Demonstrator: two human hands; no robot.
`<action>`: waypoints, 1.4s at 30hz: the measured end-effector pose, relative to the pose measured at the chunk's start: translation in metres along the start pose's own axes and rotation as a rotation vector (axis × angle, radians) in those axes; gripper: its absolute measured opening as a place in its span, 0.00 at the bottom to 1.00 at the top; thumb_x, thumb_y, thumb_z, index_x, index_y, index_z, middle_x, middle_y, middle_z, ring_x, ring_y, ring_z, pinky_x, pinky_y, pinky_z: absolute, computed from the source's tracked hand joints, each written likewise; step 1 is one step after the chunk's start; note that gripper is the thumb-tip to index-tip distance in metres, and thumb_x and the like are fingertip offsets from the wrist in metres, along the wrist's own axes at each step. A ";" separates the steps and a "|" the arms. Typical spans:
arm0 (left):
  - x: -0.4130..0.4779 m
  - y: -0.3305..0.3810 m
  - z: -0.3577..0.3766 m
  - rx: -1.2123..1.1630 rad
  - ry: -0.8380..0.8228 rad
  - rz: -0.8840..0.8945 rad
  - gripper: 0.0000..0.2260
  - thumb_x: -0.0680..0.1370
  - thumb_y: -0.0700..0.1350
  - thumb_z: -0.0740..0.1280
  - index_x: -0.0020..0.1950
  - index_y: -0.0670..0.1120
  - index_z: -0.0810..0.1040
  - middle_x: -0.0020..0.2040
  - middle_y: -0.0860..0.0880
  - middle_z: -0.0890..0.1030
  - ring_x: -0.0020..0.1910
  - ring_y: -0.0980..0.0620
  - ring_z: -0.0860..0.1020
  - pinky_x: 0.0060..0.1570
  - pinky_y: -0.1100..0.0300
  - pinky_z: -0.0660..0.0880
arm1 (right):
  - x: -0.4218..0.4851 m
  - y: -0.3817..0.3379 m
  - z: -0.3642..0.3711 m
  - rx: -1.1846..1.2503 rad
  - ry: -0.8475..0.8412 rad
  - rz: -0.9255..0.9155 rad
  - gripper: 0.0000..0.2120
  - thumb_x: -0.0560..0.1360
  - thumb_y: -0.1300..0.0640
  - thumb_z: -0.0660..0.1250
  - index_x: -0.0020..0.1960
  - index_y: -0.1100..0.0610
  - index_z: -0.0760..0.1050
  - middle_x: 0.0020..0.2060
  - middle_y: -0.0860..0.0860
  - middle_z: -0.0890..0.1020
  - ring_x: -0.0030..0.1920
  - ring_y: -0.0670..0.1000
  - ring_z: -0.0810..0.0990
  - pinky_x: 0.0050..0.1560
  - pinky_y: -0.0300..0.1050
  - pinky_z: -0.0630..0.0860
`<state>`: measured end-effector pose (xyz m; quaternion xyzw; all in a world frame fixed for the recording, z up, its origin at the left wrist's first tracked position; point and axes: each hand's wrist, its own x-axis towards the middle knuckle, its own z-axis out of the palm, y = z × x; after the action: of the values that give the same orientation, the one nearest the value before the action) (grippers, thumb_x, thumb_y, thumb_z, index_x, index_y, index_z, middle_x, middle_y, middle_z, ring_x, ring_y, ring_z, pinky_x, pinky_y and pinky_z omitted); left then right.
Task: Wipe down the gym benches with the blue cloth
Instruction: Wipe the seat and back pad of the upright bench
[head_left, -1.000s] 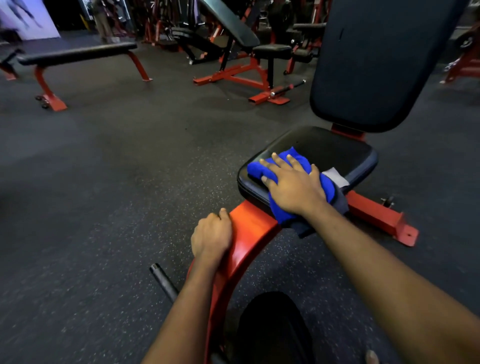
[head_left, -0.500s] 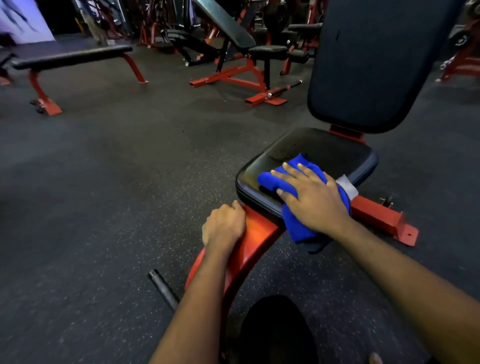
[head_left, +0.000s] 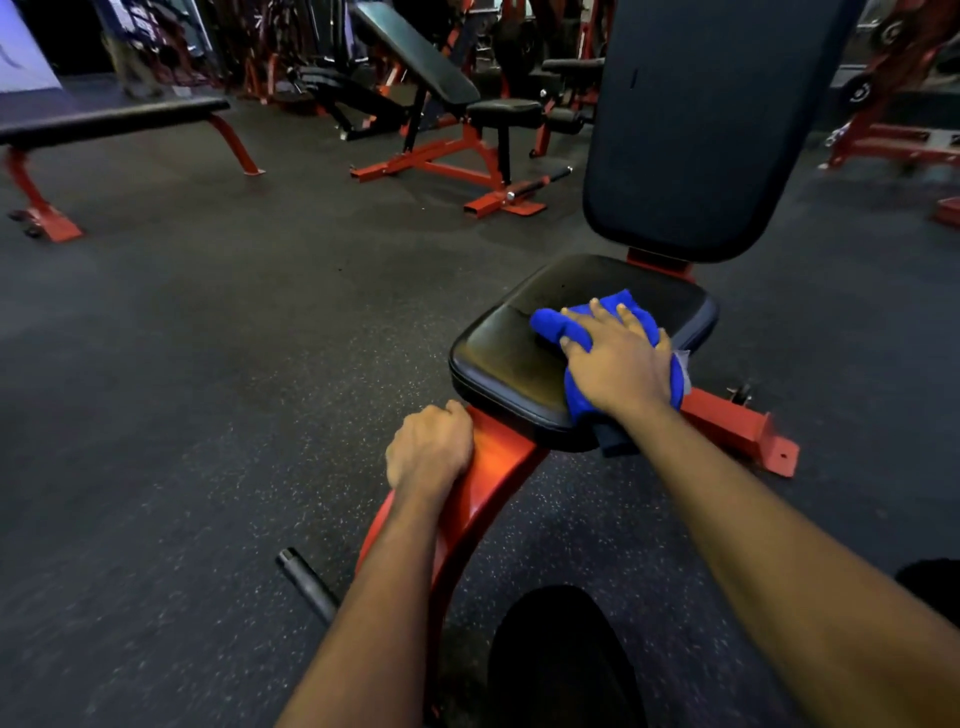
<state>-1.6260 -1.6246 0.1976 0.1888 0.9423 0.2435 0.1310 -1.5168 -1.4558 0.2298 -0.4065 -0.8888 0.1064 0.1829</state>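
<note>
Here, the blue cloth (head_left: 558, 325) is pressed onto the black seat pad (head_left: 509, 364) by the right hand (head_left: 618, 364), whose fingers (head_left: 602, 319) are laid out straight and slightly spread over it. The cloth is bunched on the pad's three o'clock half. One fold is seen sticking out at nine o'clock of the hand, and a darker corner is hung over the pad's near edge at six o'clock. The tall black backrest (head_left: 701, 130) is set upright just beyond the pad, at twelve o'clock. The left hand (head_left: 428, 452) is placed at seven o'clock of the pad, on the curved red frame (head_left: 493, 467), and its fingers are curled round the frame's edge. A short black bar (head_left: 306, 579) is seen low over the floor (head_left: 208, 389), at seven o'clock of that hand. Farther off, a flat bench (head_left: 104, 119) is stood on red legs at ten o'clock of the view, and an incline bench (head_left: 415, 57) is seen near twelve o'clock; both are well apart from the cloth.
</note>
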 end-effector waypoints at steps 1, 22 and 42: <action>0.001 0.001 0.000 0.000 0.003 -0.005 0.25 0.81 0.53 0.49 0.65 0.40 0.76 0.64 0.38 0.77 0.63 0.38 0.75 0.60 0.48 0.69 | -0.005 0.004 0.001 0.000 -0.001 -0.054 0.21 0.80 0.42 0.56 0.73 0.36 0.65 0.77 0.39 0.60 0.78 0.47 0.53 0.74 0.61 0.47; 0.001 0.017 0.010 0.121 0.073 -0.196 0.24 0.81 0.51 0.47 0.66 0.41 0.75 0.68 0.38 0.73 0.66 0.39 0.72 0.62 0.47 0.68 | 0.050 0.090 -0.013 0.096 -0.030 -0.286 0.19 0.80 0.45 0.59 0.71 0.39 0.69 0.75 0.39 0.64 0.77 0.45 0.57 0.75 0.55 0.49; -0.002 0.027 0.018 0.228 0.185 -0.264 0.21 0.81 0.51 0.47 0.60 0.45 0.77 0.64 0.40 0.77 0.61 0.39 0.75 0.55 0.48 0.69 | 0.104 0.139 -0.015 0.030 -0.105 -0.477 0.21 0.80 0.41 0.56 0.73 0.35 0.64 0.76 0.38 0.62 0.77 0.45 0.56 0.73 0.58 0.54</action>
<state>-1.6101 -1.5961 0.1969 0.0538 0.9884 0.1319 0.0524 -1.4778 -1.2860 0.2216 -0.1761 -0.9663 0.0942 0.1624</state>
